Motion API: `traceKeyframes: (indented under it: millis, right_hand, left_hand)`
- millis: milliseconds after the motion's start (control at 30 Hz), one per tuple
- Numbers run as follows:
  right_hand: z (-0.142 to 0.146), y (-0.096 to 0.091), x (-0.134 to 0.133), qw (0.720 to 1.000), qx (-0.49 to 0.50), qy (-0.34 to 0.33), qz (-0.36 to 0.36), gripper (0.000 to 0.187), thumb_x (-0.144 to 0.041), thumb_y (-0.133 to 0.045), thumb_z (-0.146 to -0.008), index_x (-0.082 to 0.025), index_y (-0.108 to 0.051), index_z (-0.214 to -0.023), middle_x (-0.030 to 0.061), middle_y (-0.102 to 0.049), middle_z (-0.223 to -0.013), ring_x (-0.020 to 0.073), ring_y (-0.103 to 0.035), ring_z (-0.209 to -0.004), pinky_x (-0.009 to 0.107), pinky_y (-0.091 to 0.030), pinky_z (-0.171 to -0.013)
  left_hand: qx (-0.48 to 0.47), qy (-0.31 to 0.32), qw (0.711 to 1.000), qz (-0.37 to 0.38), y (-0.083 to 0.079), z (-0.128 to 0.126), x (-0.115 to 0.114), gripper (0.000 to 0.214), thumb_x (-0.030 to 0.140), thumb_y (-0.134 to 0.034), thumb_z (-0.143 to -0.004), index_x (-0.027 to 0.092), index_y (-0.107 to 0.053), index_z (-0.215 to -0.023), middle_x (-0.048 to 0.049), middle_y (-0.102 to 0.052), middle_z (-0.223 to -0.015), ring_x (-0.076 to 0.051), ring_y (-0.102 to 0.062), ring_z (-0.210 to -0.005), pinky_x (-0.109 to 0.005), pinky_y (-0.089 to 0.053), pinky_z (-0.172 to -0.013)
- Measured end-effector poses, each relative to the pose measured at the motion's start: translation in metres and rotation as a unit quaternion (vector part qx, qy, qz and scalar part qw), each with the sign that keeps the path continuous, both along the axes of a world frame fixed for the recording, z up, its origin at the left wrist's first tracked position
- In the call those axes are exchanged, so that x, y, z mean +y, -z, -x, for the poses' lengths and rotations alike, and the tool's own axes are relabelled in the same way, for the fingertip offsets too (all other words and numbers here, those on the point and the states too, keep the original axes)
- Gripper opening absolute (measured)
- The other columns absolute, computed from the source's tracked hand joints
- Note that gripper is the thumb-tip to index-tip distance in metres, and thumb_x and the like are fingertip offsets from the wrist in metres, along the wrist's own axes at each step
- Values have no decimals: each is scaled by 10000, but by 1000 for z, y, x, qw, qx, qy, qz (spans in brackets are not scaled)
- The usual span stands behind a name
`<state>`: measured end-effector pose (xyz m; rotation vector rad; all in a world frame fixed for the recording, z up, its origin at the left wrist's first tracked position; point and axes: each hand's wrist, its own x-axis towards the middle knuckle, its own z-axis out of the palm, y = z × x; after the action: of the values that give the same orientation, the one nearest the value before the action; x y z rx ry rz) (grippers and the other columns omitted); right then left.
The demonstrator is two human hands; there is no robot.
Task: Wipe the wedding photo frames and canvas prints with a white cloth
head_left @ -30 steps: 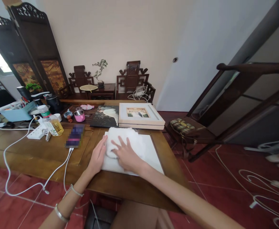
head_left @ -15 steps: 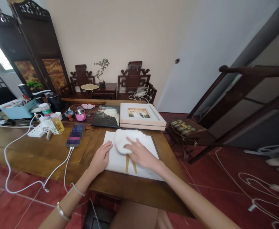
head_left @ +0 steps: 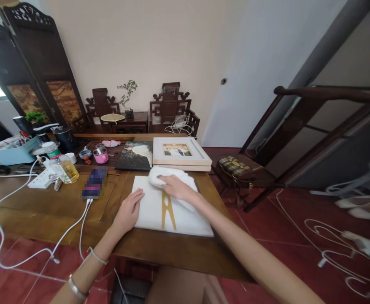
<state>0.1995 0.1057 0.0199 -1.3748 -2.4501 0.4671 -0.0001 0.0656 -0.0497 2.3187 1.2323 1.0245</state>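
A flat white panel (head_left: 148, 215) lies on the wooden table in front of me, bearing a gold A-shaped piece (head_left: 165, 211) near its middle. My right hand (head_left: 175, 187) grips a folded white cloth (head_left: 157, 175) and presses it on the far part of the panel. The cloth hides the top of the gold shape. At the panel's left edge rests my left hand (head_left: 130, 209), its fingers stretched out and holding nothing.
Behind the panel are a dark photo print (head_left: 130, 154) and stacked framed pictures (head_left: 183, 162). To the left lie a plugged-in phone (head_left: 93, 181), a power strip (head_left: 41, 178), bottles and a pink cup (head_left: 100, 156). A wooden chair (head_left: 267, 173) stands at the right.
My right hand has moved with the cloth toward the panel's far edge, uncovering more of the gold shape. My left hand stays at the left edge. The view has shifted slightly right.
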Motion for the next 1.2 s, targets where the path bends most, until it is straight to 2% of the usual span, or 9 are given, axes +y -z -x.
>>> traceKeyframes:
  millis: [100,267,367,467,567,800,900,1033,1200]
  right_hand:
    - [-49,12,-17,1000,-14,22,-1,441,-49,-305,-736,-152,-585,-1061,104,-616,-1165,273,-487,-1173,464,-325,-990]
    - [-86,30,-89,998,-61,-1,-26,514,14,-355,-579,-140,-608,-999,104,-368,-1432,257,-53,-1384,559,-62,-1100]
    - [-84,25,-142,997,-64,-39,-1,512,26,-349,-523,-179,-634,-896,27,-299,-1471,224,-4,-1384,545,-41,-1119]
    - [-83,17,-171,996,-56,-63,32,533,21,-355,-500,-211,-646,-881,-13,-316,-1458,210,-60,-1382,522,-70,-1133]
    - [-87,17,-160,998,-51,-36,29,514,9,-370,-522,-198,-649,-901,29,-282,-1471,224,-119,-1375,508,-114,-1129]
    - [-82,33,-53,996,-72,9,-47,427,-76,-440,-636,-147,-612,-1021,97,-270,-1475,279,-29,-1380,588,-77,-1083]
    - [-79,33,-32,995,-78,19,-58,452,-56,-416,-669,-130,-592,-1079,96,-312,-1459,278,-86,-1379,587,-86,-1083]
    - [-81,29,-55,996,-80,6,-49,442,-23,-398,-648,-128,-604,-1024,103,-341,-1445,270,-110,-1377,574,-84,-1096]
    - [-86,17,-132,996,-73,-41,11,401,10,-380,-538,-185,-603,-807,12,-285,-1475,231,-6,-1384,537,-31,-1126]
  left_hand:
    - [-6,0,1000,-5,4,0,1,353,131,-390,-868,168,-615,-1139,-97,-576,-1260,-212,-496,-1219,-444,-383,-1055]
    - [-1,-6,1000,1,3,-1,0,361,121,-389,-860,158,-619,-1136,-106,-576,-1258,-219,-487,-1227,-451,-373,-1061]
    - [4,-7,1000,11,3,-2,0,363,112,-391,-856,151,-620,-1135,-114,-565,-1269,-227,-473,-1239,-460,-357,-1070]
    - [6,-4,1000,11,4,-1,1,373,97,-400,-846,161,-613,-1145,-110,-561,-1274,-231,-472,-1240,-476,-355,-1066]
    - [2,-3,1000,1,5,-1,1,374,92,-406,-843,171,-611,-1145,-101,-568,-1269,-224,-479,-1234,-476,-360,-1063]
    - [-11,-1,1000,5,2,0,0,351,129,-389,-864,165,-620,-1126,-103,-578,-1257,-214,-483,-1231,-454,-364,-1067]
    - [-14,3,1000,10,1,0,0,346,140,-388,-870,166,-617,-1129,-98,-576,-1260,-210,-480,-1234,-448,-362,-1069]
    - [-2,0,1000,16,0,0,-1,348,140,-382,-873,145,-613,-1134,-115,-568,-1267,-216,-472,-1241,-454,-354,-1073]
    - [7,-3,1000,18,2,-1,-1,358,135,-371,-876,141,-610,-1142,-118,-554,-1282,-217,-455,-1254,-447,-340,-1082]
